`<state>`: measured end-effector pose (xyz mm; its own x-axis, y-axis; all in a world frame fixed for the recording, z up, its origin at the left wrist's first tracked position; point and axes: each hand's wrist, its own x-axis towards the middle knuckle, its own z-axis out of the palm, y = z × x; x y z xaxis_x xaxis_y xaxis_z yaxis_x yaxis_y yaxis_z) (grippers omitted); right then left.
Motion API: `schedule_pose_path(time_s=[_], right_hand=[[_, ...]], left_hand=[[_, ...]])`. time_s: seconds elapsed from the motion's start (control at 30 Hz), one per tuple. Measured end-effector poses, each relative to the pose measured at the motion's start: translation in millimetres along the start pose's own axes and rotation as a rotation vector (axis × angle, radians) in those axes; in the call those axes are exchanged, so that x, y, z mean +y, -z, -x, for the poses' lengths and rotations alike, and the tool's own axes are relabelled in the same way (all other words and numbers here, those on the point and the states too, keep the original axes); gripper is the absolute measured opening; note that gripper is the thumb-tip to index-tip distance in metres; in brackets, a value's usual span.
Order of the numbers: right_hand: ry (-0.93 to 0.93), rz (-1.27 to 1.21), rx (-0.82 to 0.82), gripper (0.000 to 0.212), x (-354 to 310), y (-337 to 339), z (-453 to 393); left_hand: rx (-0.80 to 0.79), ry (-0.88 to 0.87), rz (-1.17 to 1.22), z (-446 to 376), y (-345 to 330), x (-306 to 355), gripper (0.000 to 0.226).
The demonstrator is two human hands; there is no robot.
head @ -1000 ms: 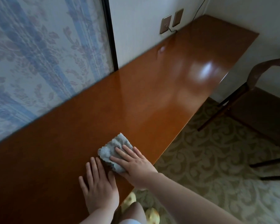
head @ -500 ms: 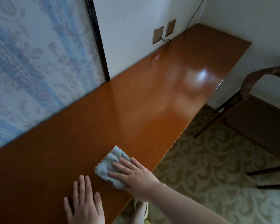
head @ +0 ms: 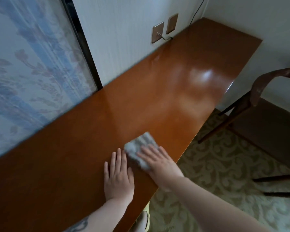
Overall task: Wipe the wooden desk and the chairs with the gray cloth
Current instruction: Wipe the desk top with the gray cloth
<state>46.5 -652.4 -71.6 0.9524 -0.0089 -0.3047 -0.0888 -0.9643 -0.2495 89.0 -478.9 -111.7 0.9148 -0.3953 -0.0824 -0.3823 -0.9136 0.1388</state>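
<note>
1. The right hand (head: 158,162) lies flat, fingers straight, pressing the gray cloth (head: 140,149) onto the desk (head: 84,139).
2. The left hand (head: 118,177) rests flat and empty just beside the cloth.
3. The chair (head: 264,118) stands well apart from the cloth.

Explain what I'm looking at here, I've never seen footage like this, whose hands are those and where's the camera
No machine here: a person wears a camera on their head, looking forward and down at their own two bare hands. The right hand presses a gray cloth flat against a long wooden desk with straight fingers. The left hand rests flat on the desk beside the cloth. A dark chair stands to the right on patterned carpet. Wall plates and a curtain sit behind the desk.
</note>
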Motion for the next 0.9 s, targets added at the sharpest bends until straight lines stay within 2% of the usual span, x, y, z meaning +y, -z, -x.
schedule_pose_path(time_s=[0.07,0.13,0.2,0.33,0.4,0.5,0.57,0.63,0.7,0.77,0.83,0.9], right_hand=[[-0.264,-0.054,0.092,0.057,25.3,12.3,-13.9],[-0.379,-0.072,0.12,0.056,28.3,18.0,-25.5],[-0.316,-0.078,0.083,0.058,13.8,16.7,-28.4],[-0.002,-0.033,-0.009,0.059,21.7,17.7,-26.8],[-0.011,0.004,-0.007,0.059,51.7,25.1,-33.5],[-0.384,-0.098,0.124,0.056,86.9,39.2,-39.9],[-0.534,-0.12,0.197,0.055,90.6,41.1,-44.5],[-0.433,-0.097,0.175,0.058,80.4,39.6,-44.7],[-0.139,-0.069,0.071,0.059,73.6,35.4,-39.5],[0.034,-0.05,-0.016,0.057,91.2,39.1,-38.1],[0.012,-0.037,-0.031,0.058,124.4,48.8,-41.5],[-0.137,-0.038,-0.015,0.058,154.4,62.1,-41.2]], left_hand=[[0.012,0.018,-0.009,-12.7,0.9,3.6,0.057],[0.029,0.022,0.006,-30.2,2.1,15.4,0.056],[0.018,-0.004,0.027,-46.7,1.7,29.6,0.057],[0.009,-0.061,0.037,-66.4,-0.8,47.1,0.06],[0.011,-0.056,0.029,-69.0,-3.4,49.1,0.059],[0.003,-0.05,0.018,-73.1,-4.4,57.2,0.057],[-0.005,-0.055,0.036,-78.5,-5.7,68.6,0.056],[0.001,-0.045,0.053,-84.6,-6.4,83.2,0.057],[0.02,0.0,0.086,-89.7,-6.0,100.5,0.06],[0.031,0.097,0.127,-93.8,-2.9,124.1,0.063],[0.021,0.168,0.185,-96.9,-1.1,153.2,0.064],[0.005,0.173,0.216,-101.8,-1.1,181.6,0.061]])
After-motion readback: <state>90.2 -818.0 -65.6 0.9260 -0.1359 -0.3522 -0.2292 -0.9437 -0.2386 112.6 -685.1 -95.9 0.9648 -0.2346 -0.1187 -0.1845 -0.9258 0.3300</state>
